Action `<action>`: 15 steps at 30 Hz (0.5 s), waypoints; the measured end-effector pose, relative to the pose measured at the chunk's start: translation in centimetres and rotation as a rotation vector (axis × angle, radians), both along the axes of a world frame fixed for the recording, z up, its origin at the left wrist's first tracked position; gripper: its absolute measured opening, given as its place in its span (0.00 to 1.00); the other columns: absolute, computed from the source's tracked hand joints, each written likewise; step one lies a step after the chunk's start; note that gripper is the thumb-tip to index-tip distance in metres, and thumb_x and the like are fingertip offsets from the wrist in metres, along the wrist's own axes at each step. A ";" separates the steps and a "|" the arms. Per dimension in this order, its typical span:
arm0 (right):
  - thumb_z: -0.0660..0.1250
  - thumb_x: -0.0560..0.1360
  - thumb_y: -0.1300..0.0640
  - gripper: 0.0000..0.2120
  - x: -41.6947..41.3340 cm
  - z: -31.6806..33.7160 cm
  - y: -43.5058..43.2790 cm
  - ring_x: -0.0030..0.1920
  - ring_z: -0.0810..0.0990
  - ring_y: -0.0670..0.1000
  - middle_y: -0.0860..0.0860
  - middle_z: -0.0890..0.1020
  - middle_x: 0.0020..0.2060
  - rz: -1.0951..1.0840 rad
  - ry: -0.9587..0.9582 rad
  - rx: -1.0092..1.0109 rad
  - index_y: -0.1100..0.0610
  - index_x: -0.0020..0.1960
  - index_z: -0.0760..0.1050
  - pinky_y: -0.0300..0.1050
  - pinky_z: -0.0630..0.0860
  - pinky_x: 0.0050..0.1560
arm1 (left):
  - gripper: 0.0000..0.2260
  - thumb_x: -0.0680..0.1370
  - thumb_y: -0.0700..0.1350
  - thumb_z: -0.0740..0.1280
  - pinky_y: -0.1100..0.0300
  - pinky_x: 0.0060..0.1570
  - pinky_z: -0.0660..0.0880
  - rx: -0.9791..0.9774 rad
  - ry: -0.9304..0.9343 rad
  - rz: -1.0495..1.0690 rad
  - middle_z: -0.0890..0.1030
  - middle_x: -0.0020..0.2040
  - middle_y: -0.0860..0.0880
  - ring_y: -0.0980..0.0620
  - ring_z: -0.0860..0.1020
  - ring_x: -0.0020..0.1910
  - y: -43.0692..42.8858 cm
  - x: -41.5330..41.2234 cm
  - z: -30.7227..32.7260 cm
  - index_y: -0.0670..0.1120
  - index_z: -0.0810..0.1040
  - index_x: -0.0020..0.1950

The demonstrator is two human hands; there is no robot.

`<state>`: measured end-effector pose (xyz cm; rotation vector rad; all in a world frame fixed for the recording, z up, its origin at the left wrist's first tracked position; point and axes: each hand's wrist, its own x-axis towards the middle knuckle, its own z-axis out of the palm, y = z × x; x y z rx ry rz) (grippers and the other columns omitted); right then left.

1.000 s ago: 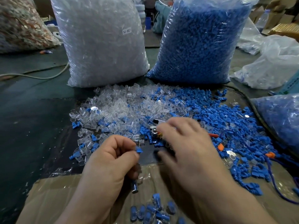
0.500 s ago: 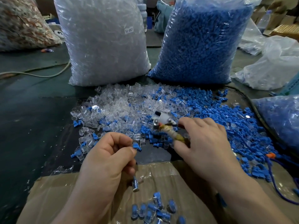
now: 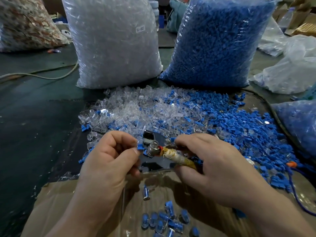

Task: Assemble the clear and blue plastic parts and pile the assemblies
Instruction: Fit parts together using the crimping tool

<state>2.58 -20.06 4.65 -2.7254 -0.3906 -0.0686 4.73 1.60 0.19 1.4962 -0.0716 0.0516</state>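
Head view: left hand (image 3: 109, 161) pinched one blue part (image 3: 140, 147) btwn thumb and forefinger, other fingers curled under. Right hand (image 3: 218, 168) was wrapped round a tool (image 3: 177, 157) w/ a tape-bound handle; its metal head pointed left, just beside or touching the blue part, can't tell which. Whether a clear shell was on that metal head, can't tell.

Loose stock lay far of the hands: clear parts (image 3: 130, 110) heaped center-left, blue parts (image 3: 230, 120) spread to the right, the two mixed where they met. Finished assemblies (image 3: 164, 219) sat in a small pile near the person on cardboard (image 3: 56, 202), one stray pc just far of it. Two big bags stood at the far side, clear stock (image 3: 111, 40) left and blue stock (image 3: 217, 40) right.

Handling, as judged: pcs prob. very light and rigid, so a fingertip pinch is enough. Clear shells look smooth, likely slippery and liable to crack if squeezed hard; hold by the sides, open end out. Blue pc looks ribbed, better grip; take it by the flat end, leaving the insert end free.
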 end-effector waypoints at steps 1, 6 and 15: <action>0.55 0.69 0.35 0.29 0.0 0.0 -0.1 0.56 0.69 0.36 0.33 0.74 0.57 0.006 -0.002 0.007 0.40 0.69 0.66 0.38 0.69 0.59 | 0.06 0.71 0.41 0.70 0.61 0.29 0.77 0.005 -0.006 -0.007 0.81 0.35 0.47 0.51 0.79 0.31 0.0 0.0 0.0 0.52 0.82 0.43; 0.53 0.68 0.35 0.29 0.0 0.0 -0.1 0.58 0.68 0.36 0.32 0.73 0.57 0.054 0.008 0.023 0.39 0.68 0.65 0.37 0.68 0.60 | 0.07 0.70 0.40 0.71 0.62 0.29 0.77 0.008 -0.019 -0.053 0.82 0.36 0.46 0.52 0.78 0.31 0.1 0.1 0.4 0.52 0.82 0.42; 0.53 0.68 0.34 0.30 0.3 -0.1 0.2 0.51 0.73 0.41 0.37 0.76 0.46 0.074 0.007 -0.012 0.40 0.68 0.69 0.42 0.74 0.55 | 0.09 0.72 0.36 0.71 0.61 0.31 0.79 0.060 -0.020 -0.061 0.83 0.37 0.47 0.51 0.80 0.32 0.1 -0.3 1.0 0.51 0.82 0.42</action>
